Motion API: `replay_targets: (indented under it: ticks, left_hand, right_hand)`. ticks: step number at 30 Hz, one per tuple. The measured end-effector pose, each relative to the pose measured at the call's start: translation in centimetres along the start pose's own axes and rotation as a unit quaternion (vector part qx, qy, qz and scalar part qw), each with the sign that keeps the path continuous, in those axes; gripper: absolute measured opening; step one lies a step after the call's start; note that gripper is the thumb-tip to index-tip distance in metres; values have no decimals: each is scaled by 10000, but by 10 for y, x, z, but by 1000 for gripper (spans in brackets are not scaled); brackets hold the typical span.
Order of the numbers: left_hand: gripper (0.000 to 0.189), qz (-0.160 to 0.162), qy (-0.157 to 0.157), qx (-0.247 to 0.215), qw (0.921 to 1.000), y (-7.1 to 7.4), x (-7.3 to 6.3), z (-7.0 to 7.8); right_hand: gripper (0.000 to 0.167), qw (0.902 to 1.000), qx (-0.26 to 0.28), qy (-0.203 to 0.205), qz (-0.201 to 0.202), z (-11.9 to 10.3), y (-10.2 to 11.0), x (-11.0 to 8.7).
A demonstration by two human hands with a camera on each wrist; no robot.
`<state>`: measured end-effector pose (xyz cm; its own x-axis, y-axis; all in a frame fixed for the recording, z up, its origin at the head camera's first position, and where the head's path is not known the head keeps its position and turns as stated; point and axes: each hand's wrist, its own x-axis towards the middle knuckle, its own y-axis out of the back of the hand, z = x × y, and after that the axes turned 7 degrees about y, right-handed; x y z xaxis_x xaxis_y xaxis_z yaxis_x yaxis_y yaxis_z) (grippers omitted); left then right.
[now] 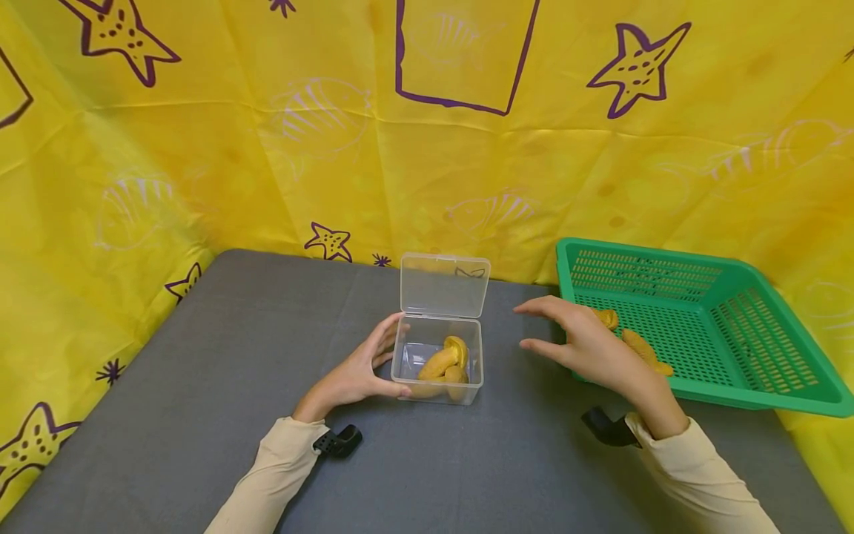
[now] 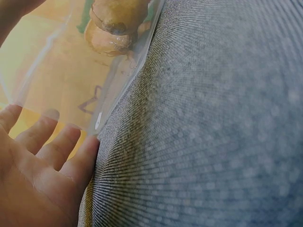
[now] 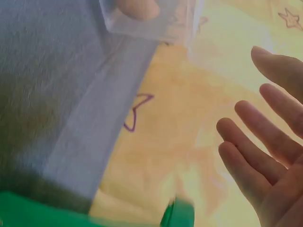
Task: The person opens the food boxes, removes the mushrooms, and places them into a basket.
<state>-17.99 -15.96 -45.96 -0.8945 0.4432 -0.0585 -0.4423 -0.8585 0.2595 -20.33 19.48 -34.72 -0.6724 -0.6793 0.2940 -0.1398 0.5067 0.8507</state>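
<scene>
A clear plastic box (image 1: 410,354) stands on the table with its hinged lid (image 1: 444,288) raised at the back. Inside lie several yellow-brown, mushroom-shaped pieces (image 1: 438,363), bunched toward the right. My left hand (image 1: 360,371) holds the box from its left side, thumb at the front wall and fingers along the side. In the left wrist view the fingertips rest against the clear wall. To the right of the box, my right hand (image 1: 594,345) hovers with nothing in it, thumb and fingers spread apart, its forearm overlapping the basket's near left corner.
A green perforated basket (image 1: 714,285) sits at the right, with a few more mushroom-shaped pieces (image 1: 640,347) at its left end, partly hidden by my right hand. The grey table (image 1: 293,311) meets a yellow patterned cloth (image 1: 427,163) behind and at both sides.
</scene>
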Motion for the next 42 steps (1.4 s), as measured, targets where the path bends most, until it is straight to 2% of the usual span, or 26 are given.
replay_targets:
  ticks: [5,12,27,38,42]
  left_hand:
    - [117,-2,-109,-36,9999,0,1,-1]
    - [117,22,-38,-53,10000,0,0,-3]
    - [118,14,11,-49,10000,0,0,-2]
    - [117,-15,1,-62,10000,1,-1,-2]
    - [116,-25,9,-64,10000,1,-1,-3]
  right_hand:
    - [44,9998,125,104,-105,-5,-9,7]
    - [41,9987,323,286,-266,-16,-20,19]
    - [41,9930,368,788,-798,-34,-46,39]
    - [39,9858,660,806,-1317,-36,-63,53]
    - [36,9829,598,840,-1523,-35,-67,56]
